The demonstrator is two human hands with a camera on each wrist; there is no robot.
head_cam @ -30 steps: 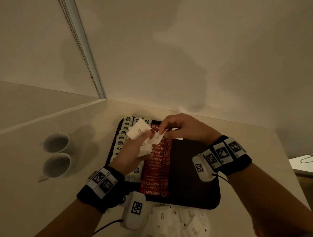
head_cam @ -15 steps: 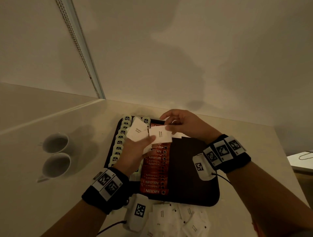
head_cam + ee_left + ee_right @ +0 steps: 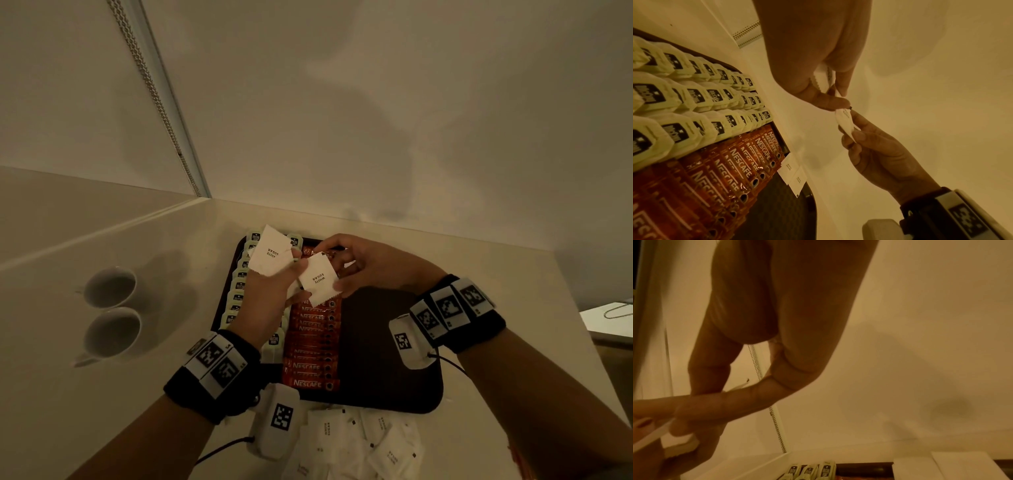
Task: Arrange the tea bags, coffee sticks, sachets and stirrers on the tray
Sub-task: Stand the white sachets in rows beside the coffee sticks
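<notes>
A dark tray (image 3: 394, 377) holds rows of pale tea bags (image 3: 236, 298) at its left and red Nescafe sticks (image 3: 311, 342) beside them. Above the tray's far end my left hand (image 3: 287, 274) grips a small stack of white sugar sachets (image 3: 272, 253). My right hand (image 3: 337, 274) pinches a single white sugar sachet (image 3: 318, 279) just right of the left fingers. In the left wrist view that sachet (image 3: 844, 123) hangs edge-on between thumb and finger. Two more sachets (image 3: 793, 175) lie flat at the tray's far edge, right of the sticks.
Two white cups (image 3: 109, 286) (image 3: 111, 330) stand on the counter left of the tray. A heap of loose sachets (image 3: 359, 442) lies in front of the tray. The wall and a blind chain (image 3: 150, 92) close off the back. The tray's right half is bare.
My right hand has drawn one sachet out of the left hand's stack and brought it nearer and lower. The left hand has raised its stack a little.
</notes>
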